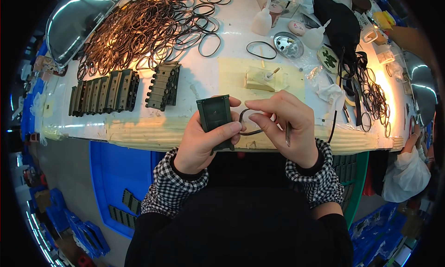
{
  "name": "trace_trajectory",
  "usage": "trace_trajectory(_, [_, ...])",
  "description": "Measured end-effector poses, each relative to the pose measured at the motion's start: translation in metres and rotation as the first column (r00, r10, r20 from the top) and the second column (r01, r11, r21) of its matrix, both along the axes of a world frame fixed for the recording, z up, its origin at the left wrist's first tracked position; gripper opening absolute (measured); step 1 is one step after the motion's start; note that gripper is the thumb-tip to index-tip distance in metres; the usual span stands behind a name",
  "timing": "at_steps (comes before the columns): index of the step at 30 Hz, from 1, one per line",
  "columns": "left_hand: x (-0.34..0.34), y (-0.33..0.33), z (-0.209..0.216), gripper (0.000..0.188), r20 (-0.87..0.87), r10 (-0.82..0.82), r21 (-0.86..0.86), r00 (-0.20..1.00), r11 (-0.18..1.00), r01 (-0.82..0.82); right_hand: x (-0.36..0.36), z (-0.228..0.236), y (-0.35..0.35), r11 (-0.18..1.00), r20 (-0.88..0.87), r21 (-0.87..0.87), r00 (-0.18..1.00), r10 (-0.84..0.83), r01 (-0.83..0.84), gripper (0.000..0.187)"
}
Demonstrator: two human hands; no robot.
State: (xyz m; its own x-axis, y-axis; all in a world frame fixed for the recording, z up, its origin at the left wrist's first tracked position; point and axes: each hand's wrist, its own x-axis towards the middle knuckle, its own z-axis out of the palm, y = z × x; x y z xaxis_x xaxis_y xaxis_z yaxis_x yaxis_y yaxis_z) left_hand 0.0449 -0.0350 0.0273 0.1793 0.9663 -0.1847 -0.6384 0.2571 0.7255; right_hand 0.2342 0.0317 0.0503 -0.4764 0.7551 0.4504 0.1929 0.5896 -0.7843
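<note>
My left hand [193, 146] is closed around a dark green, box-shaped plastic part [214, 113], its thumb pressed across the lower half. The part is held upright above the table's front edge. Beside it a dark ribbed rubber band [252, 133] curves between my two hands. My right hand [296, 123] pinches this band near thumb and forefinger, and a thin metal tool [288, 135] is tucked in the same hand. Whether the band touches the green part is hidden by my left fingers.
Assembled green parts [104, 91] stand in a row at left, with another block [163, 85] beside them. Behind lies a heap of rubber bands [143, 28]. A yellowish block [259, 78], a metal dish [288, 45] and squeeze bottles [262, 22] sit further back. Below are blue [98, 174] and green bins [363, 179].
</note>
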Motion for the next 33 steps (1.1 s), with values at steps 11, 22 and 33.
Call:
trace_trajectory(11, [0.001,0.004,0.004,0.037,0.190,0.104,-0.121,0.976,0.989,-0.081,0.008,-0.011,0.004,0.851,-0.115,-0.508,0.990,0.085,-0.132,0.010])
trace_trajectory(22, [0.007,0.007,0.000,0.042,0.185,0.149,-0.071,0.971,0.988,-0.138,0.005,-0.007,0.001,0.832,-0.097,-0.548,0.995,0.033,-0.081,0.010])
trace_trajectory(33, [0.010,0.006,-0.007,0.043,-0.225,0.064,0.028,0.972,0.998,-0.060,-0.001,0.000,-0.001,0.871,-0.144,-0.490,0.989,-0.035,-0.040,0.004])
